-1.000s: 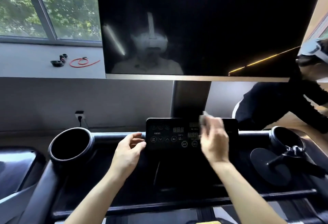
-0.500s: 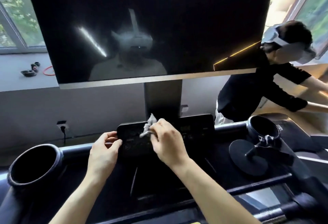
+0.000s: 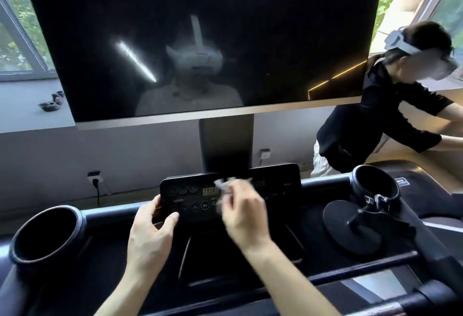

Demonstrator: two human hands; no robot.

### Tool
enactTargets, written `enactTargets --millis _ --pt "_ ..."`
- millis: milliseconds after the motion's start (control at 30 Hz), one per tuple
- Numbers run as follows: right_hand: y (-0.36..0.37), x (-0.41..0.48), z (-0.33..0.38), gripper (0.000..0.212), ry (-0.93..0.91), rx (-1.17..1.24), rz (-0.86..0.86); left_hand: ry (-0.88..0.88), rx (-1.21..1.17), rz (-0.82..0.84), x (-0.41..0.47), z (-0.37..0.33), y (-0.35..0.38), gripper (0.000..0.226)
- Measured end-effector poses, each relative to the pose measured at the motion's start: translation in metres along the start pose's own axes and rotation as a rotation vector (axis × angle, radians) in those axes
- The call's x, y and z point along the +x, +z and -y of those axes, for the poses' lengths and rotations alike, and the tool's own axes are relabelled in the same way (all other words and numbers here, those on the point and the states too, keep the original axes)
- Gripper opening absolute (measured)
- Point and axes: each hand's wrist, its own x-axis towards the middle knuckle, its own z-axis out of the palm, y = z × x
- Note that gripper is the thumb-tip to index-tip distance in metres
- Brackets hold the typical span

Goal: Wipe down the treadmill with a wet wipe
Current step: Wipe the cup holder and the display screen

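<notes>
head view: crumpled white wet wipe [image 3: 226, 186] sits against the upper middle of the flat black control panel [image 3: 275, 190], over the digit display. right hand [image 3: 244, 215] holds it, fingers curled tight round the wad, a bit of wipe sticking out above the knuckles. hand and wipe are motion-blurred, so exact finger layout is unclear. left hand [image 3: 150, 230] grips the panel's lower left edge, thumb on the front face near the round buttons, fingers wrapped behind. panel is mounted on the black tubular treadmill [image 3: 112, 214] console frame, below a dark post carrying a big glossy black screen [image 3: 225, 27]. screen reflects a person wearing a white headset. round black cup holder [image 3: 80, 220] at the left end of the frame, a second black cup holder [image 3: 355, 178] at the right end, a round black disc [image 3: 350, 230] just beside the second one. behind on the right, another person in a black top [image 3: 363, 135] leans forward, wearing a headset. white wall socket [image 3: 94, 178] with a plug low on the grey wall. small dark items [image 3: 50, 105] on the windowsill at left.
</notes>
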Motion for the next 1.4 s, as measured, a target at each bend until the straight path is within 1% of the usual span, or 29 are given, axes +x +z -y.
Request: enactTargets --millis 67,100,133,200,267,333,400,433,467,500,600,633,667,700,767,833,900,933,1000,1067,1100,1133,1167,1200,1233,1300,1333,1367,1400 --pt "0.01 -0.009 0.013 0.024 -0.155 -0.006 0.184 -0.007 0.007 -0.008 -0.002 0.0 0.002 0.052" --pt "0.007 -0.007 0.008 0.025 -0.193 -0.012 0.214 -0.01 0.005 -0.013 -0.003 -0.001 0.003 0.052" --pt "-0.001 -0.004 -0.003 0.022 -0.194 -0.015 0.204 -0.013 0.003 -0.014 -0.003 -0.001 0.003 0.052" --pt "-0.025 0.003 -0.035 0.02 -0.104 -0.028 0.106 -0.007 -0.009 -0.008 -0.004 -0.002 0.003 0.052" --pt "-0.054 0.009 -0.071 0.021 0.07 -0.061 -0.02 0.003 -0.008 0.001 -0.004 -0.003 0.003 0.051" --pt "-0.075 0.008 -0.096 0.019 0.221 -0.095 -0.09 0.014 0.0 0.0 -0.005 -0.004 0.003 0.051" --pt "-0.075 -0.001 -0.098 0.017 0.308 -0.133 -0.131 0.022 -0.001 -0.002 -0.006 -0.004 0.004 0.051" --pt "-0.068 -0.007 -0.092 0.017 0.313 -0.148 -0.149 0.024 -0.002 -0.002 -0.006 -0.003 0.004 0.051" --pt "-0.057 -0.014 -0.08 0.018 0.285 -0.148 -0.157 0.021 -0.007 -0.001 -0.007 -0.003 0.004 0.05" --pt "-0.046 -0.02 -0.065 0.018 0.223 -0.125 -0.13 0.019 -0.011 -0.002 -0.007 -0.004 0.004 0.051" --pt "-0.019 -0.037 -0.026 0.016 -0.072 -0.071 0.148 0.018 -0.016 -0.001 -0.007 -0.003 0.003 0.052" --pt "-0.018 -0.037 -0.025 0.016 -0.119 -0.068 0.191 0.014 -0.019 0.003 -0.006 -0.003 0.003 0.053" --pt "-0.023 -0.033 -0.031 0.016 -0.105 -0.048 0.178 0.009 -0.022 0.008 -0.006 -0.003 0.002 0.054" --pt "-0.031 -0.028 -0.041 0.017 -0.046 -0.025 0.124 0.007 -0.021 0.014 -0.005 -0.003 0.002 0.054" --pt "-0.052 -0.019 -0.068 0.023 0.157 -0.047 -0.015 0.012 -0.019 0.025 -0.005 -0.004 0.001 0.053" --pt "-0.072 -0.011 -0.096 0.018 0.337 -0.1 -0.144 0.016 -0.017 0.026 -0.005 -0.006 0.002 0.053" --pt "-0.074 -0.011 -0.1 0.013 0.425 -0.103 -0.223 0.02 -0.018 0.024 -0.006 -0.006 0.002 0.053" --pt "-0.067 -0.015 -0.092 0.014 0.42 -0.105 -0.224 0.019 -0.021 0.023 -0.007 -0.006 0.001 0.053" --pt "-0.047 -0.027 -0.066 0.012 0.288 -0.079 -0.161 0.02 -0.023 0.02 -0.007 -0.007 0.001 0.053" --pt "-0.026 -0.043 -0.039 0.005 0.065 -0.03 0.054 0.024 -0.024 0.021 -0.007 -0.008 0.002 0.054" --pt "-0.021 -0.05 -0.032 0.006 -0.037 -0.047 0.157 0.026 -0.025 0.025 -0.007 -0.008 0.002 0.053" --pt "-0.019 -0.052 -0.031 0.006 -0.104 -0.069 0.216 0.024 -0.031 0.027 -0.007 -0.008 0.002 0.054" --pt "-0.02 -0.048 -0.033 0.005 -0.113 -0.075 0.219 0.024 -0.036 0.031 -0.007 -0.007 0.001 0.054" --pt "-0.027 -0.043 -0.04 0.003 -0.066 -0.079 0.176 0.022 -0.038 0.044 -0.007 -0.008 0.002 0.054" --pt "-0.035 -0.036 -0.048 0.002 0.021 -0.089 0.107 0.021 -0.037 0.055 -0.007 -0.007 0.001 0.054" --pt "-0.05 -0.018 -0.063 0.006 0.249 -0.082 -0.059 0.03 -0.029 0.073 -0.005 -0.007 -0.003 0.054" --pt "-0.054 -0.011 -0.068 0.008 0.317 -0.084 -0.121 0.036 -0.029 0.078 -0.004 -0.006 -0.004 0.054" --pt "-0.052 -0.007 -0.067 0.009 0.339 -0.091 -0.15 0.043 -0.032 0.081 -0.004 -0.006 -0.005 0.054" --pt "-0.046 -0.006 -0.06 0.009 0.319 -0.096 -0.15 0.048 -0.033 0.084 -0.004 -0.006 -0.006 0.054"
